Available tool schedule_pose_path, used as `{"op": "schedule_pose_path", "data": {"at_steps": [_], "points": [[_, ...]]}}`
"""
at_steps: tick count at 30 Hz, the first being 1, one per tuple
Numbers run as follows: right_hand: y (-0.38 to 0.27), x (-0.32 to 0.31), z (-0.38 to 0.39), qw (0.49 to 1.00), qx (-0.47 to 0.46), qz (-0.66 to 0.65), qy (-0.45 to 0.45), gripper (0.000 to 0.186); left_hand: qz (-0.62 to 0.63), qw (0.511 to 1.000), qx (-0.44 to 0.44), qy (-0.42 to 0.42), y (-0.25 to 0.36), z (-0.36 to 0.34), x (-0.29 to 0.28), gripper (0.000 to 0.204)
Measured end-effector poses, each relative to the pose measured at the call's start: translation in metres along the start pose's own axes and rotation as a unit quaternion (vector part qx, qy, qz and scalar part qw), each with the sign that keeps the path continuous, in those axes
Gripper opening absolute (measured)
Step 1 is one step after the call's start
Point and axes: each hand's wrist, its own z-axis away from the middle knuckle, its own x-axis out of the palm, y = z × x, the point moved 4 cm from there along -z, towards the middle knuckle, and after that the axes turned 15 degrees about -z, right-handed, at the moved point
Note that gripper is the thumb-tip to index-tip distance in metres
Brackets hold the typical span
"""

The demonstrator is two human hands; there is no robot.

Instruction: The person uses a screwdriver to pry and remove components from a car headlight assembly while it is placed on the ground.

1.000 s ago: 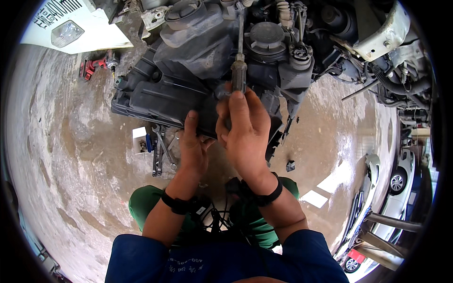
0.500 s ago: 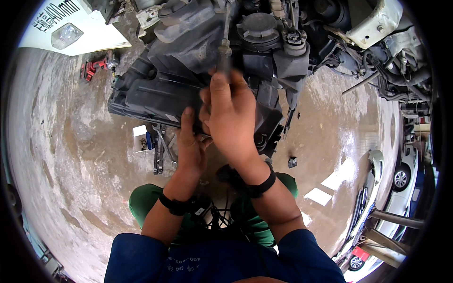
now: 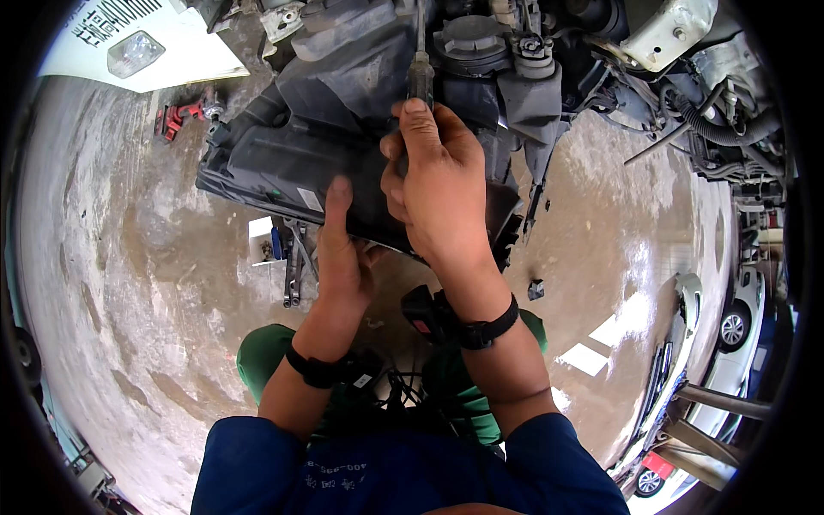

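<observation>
Black and boxy, the plastic car part (image 3: 270,161) lay at eleven o'clock from the left hand (image 3: 342,257), which held its edge; the right hand (image 3: 445,184) gripped a dark-handled metal screwdriver (image 3: 421,79) pointing to twelve.

The power tool (image 3: 183,114) lies left of the housing (image 3: 275,163).

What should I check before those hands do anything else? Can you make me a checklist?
1. Right hand gripping the screwdriver: ok, fingers wrapped around its handle.
2. Left hand on the black plastic housing: ok, thumb on its near edge.
3. Left thumb away from the screwdriver shaft: ok.
4. Screwdriver tip properly placed: cannot tell, the picture's top edge cuts it off.
5. Hands covered: not ok, both are bare.
6. Red power tool out of the way: ok, on the floor.
</observation>
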Motion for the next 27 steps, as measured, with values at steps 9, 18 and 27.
{"op": "schedule_pose_path", "data": {"at_steps": [9, 18, 27], "points": [[-0.009, 0.008, 0.009, 1.000, 0.008, 0.016, 0.017, 0.032, 0.025, 0.999, 0.015, -0.019, -0.007, 0.002, -0.006, 0.083], [-0.026, 0.011, 0.008, 0.983, -0.031, 0.177, 0.031, 0.035, 0.073, 0.997, 0.035, 0.011, -0.030, -0.002, -0.017, 0.097], [-0.022, 0.017, 0.009, 0.995, 0.011, 0.080, 0.050, 0.031, 0.093, 0.995, 0.035, 0.020, -0.036, -0.006, -0.021, 0.091]]}}
